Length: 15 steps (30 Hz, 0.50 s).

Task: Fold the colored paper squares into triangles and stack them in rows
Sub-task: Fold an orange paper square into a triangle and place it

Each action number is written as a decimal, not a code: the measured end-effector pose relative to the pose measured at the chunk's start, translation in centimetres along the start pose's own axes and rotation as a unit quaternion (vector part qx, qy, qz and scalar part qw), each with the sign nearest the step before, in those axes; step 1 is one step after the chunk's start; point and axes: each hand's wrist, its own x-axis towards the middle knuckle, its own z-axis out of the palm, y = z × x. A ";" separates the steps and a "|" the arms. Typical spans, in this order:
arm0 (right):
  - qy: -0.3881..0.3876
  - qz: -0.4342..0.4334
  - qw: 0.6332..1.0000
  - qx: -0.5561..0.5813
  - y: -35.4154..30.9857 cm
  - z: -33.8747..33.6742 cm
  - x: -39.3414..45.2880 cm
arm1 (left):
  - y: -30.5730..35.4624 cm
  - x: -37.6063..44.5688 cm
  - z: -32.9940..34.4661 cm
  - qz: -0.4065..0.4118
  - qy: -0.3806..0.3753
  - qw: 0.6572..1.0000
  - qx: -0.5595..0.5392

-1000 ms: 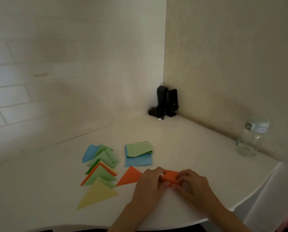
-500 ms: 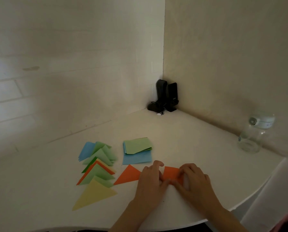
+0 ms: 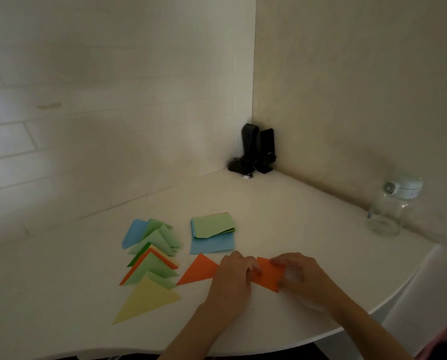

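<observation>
Both hands are working on one orange paper (image 3: pixel 267 276), which is lying flat on the white worktop (image 3: pixel 308 229), just below the pile of flat squares (image 3: pixel 213 233). The left hand (image 3: pixel 232 278) is pressing down on the paper's left edge with bent fingers. The right hand (image 3: pixel 299 275) is pinching the paper's right side, thumb at the near corner and fingers at the far corner. The paper is sitting between the two hands, its long side running left to right. A finished orange triangle (image 3: pixel 199 270) is lying left of the pile's near edge, beside the row of folded triangles (image 3: pixel 152 258). The new piece probably needs to go there next, and the left hand is nearer.
</observation>
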 end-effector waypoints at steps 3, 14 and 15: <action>-0.017 0.049 0.999 0.016 -0.9 -1.3 -0.5 | 0.5 -0.2 -0.2 0.041 0.029 0.995 0.083; 0.074 -0.059 0.995 0.021 -2.6 -0.2 -2.2 | 0.9 -1.8 0.3 0.097 0.039 0.966 0.236; 0.077 -0.076 0.994 0.026 -2.6 -0.1 -2.0 | 0.7 -2.0 0.2 0.097 0.050 0.971 0.215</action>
